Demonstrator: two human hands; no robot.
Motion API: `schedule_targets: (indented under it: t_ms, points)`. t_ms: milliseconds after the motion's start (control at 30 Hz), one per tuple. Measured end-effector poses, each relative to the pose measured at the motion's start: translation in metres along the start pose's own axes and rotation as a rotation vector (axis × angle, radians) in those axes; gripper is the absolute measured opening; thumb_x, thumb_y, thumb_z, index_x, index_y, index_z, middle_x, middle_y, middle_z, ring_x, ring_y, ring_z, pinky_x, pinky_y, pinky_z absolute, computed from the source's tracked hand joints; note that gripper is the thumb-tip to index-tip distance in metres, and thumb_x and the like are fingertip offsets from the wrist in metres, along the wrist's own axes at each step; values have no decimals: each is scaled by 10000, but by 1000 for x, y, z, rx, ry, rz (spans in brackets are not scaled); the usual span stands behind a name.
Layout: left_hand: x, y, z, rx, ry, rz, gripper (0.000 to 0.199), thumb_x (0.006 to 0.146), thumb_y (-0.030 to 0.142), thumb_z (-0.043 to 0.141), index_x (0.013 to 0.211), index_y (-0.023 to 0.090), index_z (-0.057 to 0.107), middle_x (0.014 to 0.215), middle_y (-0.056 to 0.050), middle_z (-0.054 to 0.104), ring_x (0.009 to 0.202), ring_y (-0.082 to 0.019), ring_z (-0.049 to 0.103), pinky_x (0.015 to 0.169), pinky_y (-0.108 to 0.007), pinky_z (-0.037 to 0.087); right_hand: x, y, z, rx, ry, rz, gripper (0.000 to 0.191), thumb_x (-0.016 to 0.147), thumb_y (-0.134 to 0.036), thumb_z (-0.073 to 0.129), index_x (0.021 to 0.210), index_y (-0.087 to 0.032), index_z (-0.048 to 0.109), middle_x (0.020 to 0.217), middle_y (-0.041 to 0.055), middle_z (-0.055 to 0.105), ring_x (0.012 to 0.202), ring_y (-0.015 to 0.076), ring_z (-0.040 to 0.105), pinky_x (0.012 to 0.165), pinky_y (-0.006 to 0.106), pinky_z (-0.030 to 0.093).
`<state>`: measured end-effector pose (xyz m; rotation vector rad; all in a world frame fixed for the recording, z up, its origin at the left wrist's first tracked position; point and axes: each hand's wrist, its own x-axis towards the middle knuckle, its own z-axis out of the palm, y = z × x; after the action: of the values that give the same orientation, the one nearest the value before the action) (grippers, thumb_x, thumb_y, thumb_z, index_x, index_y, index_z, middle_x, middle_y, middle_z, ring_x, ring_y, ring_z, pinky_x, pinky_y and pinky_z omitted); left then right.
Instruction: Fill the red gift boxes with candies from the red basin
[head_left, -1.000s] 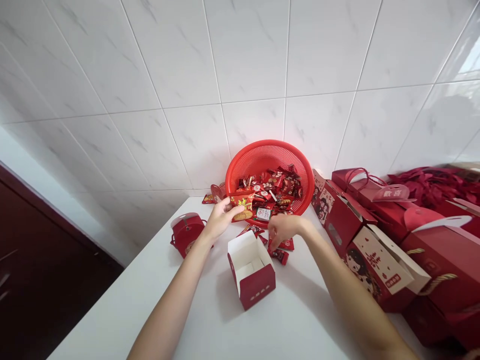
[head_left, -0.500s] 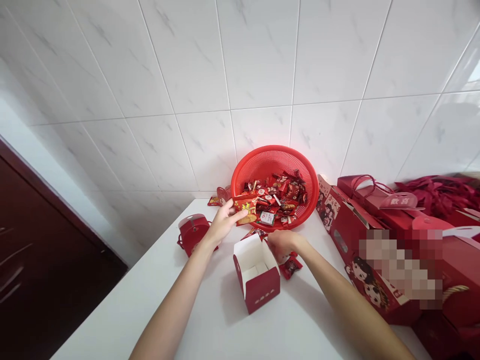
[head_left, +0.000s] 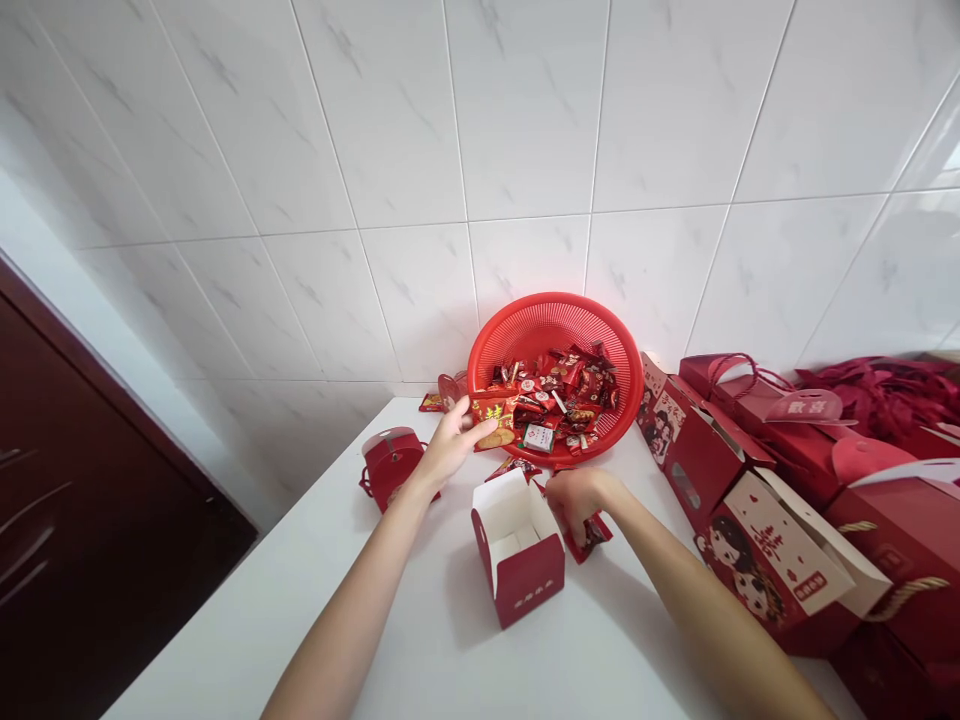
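Note:
My left hand pinches a red and yellow biscuit packet at the front left rim of a red plastic basket. Wrapped sweets fill the lower part of that basket. Just right of an open dark red gift box, my right hand reaches down with curled fingers on a red wrapped candy on the table. The hand partly hides this candy. The gift box stands upright, and its white inside looks bare.
A closed red gift box stands on the white table at the left. Larger red boxes and a heap of dark red ribbons crowd the right side. A tiled wall rises behind the basket.
My right hand has shifted slightly right and down, onto the candy beside the gift box. My left hand keeps the biscuit packet at the basket's rim. The whole view has moved slightly.

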<state>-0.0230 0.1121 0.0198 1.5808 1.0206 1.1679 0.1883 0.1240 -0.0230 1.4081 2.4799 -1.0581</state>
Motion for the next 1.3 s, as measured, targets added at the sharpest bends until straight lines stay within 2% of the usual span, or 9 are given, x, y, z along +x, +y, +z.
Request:
schedule_targets:
  t_ms: [67,133,233,367,533,667,900,1100,1300]
  points:
    - [-1,-1,0,19,36,-22,676,815,402,690,1416,214,444,1206,-99,692,1118,-265,658,983,-396,509,-12,1,-15,-69,-9,-49,290,420,-249,881,485,-171,610,487,-18,579,498,133,551,488,237,416]
    - [0,-4,-1,75,77,-11,710,838,394,668,1472,253,381,1273,-97,664,1191,-262,619,1024,-406,482,-25,2,-30,63,154,-166,215,559,-276,825,589,-170,641,577,-1,636,565,135,578,530,235,431]
    - [4,-11,-1,194,47,107,500,860,398,630,1331,242,572,1336,-85,639,1285,-276,549,1095,-414,422,-36,-1,-42,462,414,-358,276,686,-399,767,753,-168,633,705,18,688,647,143,619,598,249,479]
    - [6,-14,3,225,-78,169,340,856,389,622,1108,189,729,1236,-92,702,1203,-294,601,1075,-425,436,-26,-17,-35,770,705,-475,405,654,-497,813,737,-174,583,696,2,649,610,118,585,564,236,472]
    - [1,-9,13,118,-196,72,273,779,353,692,960,161,761,1005,-67,743,944,-254,669,864,-357,524,-13,-31,-25,861,729,-451,437,593,-486,854,689,-177,560,616,-39,576,499,83,506,476,221,429]
    - [3,-14,18,43,-167,60,317,795,449,701,905,159,766,902,-64,747,910,-253,665,818,-333,511,-19,-22,-34,824,709,-439,376,642,-474,812,719,-167,607,614,-21,606,514,102,556,519,240,467]
    - [-1,-40,24,-347,-37,-200,399,653,477,833,876,154,758,859,-72,761,787,-226,691,715,-290,511,-35,35,-57,768,1064,-160,197,674,-336,714,700,-164,622,611,4,637,528,116,584,540,235,468]
    - [-18,-79,27,-513,91,-282,437,612,479,869,843,137,727,740,-51,736,600,-177,655,575,-262,480,-29,53,-49,476,883,90,34,731,-189,636,733,-158,648,608,11,655,568,140,617,553,229,467]
    - [-22,-101,32,-487,177,-209,451,667,520,836,901,151,724,782,-42,736,631,-173,654,592,-269,501,-10,28,-29,-102,598,269,241,772,-85,608,979,-164,703,1035,80,740,948,201,690,721,225,471]
